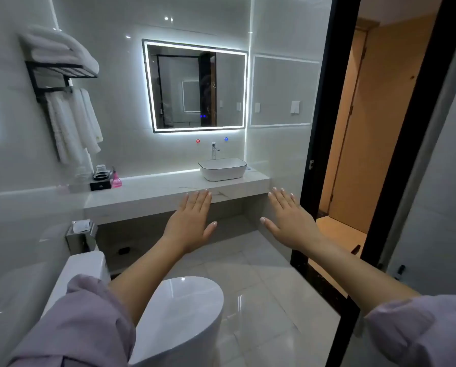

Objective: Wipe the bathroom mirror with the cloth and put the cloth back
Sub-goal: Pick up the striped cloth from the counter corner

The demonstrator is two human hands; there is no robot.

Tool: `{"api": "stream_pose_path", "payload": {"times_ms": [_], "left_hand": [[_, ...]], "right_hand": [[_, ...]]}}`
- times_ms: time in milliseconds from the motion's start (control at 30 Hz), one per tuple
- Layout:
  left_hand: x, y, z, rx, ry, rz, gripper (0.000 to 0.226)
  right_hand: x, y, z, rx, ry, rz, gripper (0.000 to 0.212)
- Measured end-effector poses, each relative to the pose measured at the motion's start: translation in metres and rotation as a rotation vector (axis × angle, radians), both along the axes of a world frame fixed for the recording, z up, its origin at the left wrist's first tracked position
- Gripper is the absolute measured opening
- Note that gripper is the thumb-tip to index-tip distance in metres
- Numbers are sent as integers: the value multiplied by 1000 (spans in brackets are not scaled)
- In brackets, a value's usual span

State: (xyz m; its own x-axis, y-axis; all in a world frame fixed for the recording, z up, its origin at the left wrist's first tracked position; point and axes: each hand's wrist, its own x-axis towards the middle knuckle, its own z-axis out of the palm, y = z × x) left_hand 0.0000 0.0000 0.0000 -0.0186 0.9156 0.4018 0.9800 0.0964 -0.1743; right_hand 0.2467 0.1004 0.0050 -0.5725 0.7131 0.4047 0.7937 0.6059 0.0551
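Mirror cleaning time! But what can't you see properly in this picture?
- Wiping cloth: the head view doesn't show which it is; only white towels hang on the rack, and both the left hand and right hand are empty.
- Items beside the pink bottle: too small to identify.
- Mirror: smudges can't be seen; dark reflection.

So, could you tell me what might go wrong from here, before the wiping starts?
Both hands, left hand and right hand, are open and empty; no separate cleaning cloth is plain to see, so a hanging towel might get taken instead. The mirror hangs behind the basin and tap, so a reaching sleeve could catch them.
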Motion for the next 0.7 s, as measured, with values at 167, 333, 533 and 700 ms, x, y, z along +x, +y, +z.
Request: {"api": "stream_pose_path", "payload": {"times_ms": [167, 333, 533, 700], "left_hand": [[-17, 29, -5, 3, -13, -17, 73], [-38, 71, -8, -9, 11, -23, 72], [-71, 130, -16, -5, -6, -65, 72], [-113, 189, -15, -39, -23, -67, 72]], "right_hand": [[-12, 28, -4, 8, -19, -9, 75], [-30, 63, -7, -2, -26, -25, 75], [-66, 117, -16, -6, -13, -28, 75], [-107, 168, -18, -16, -14, -44, 76]]}}
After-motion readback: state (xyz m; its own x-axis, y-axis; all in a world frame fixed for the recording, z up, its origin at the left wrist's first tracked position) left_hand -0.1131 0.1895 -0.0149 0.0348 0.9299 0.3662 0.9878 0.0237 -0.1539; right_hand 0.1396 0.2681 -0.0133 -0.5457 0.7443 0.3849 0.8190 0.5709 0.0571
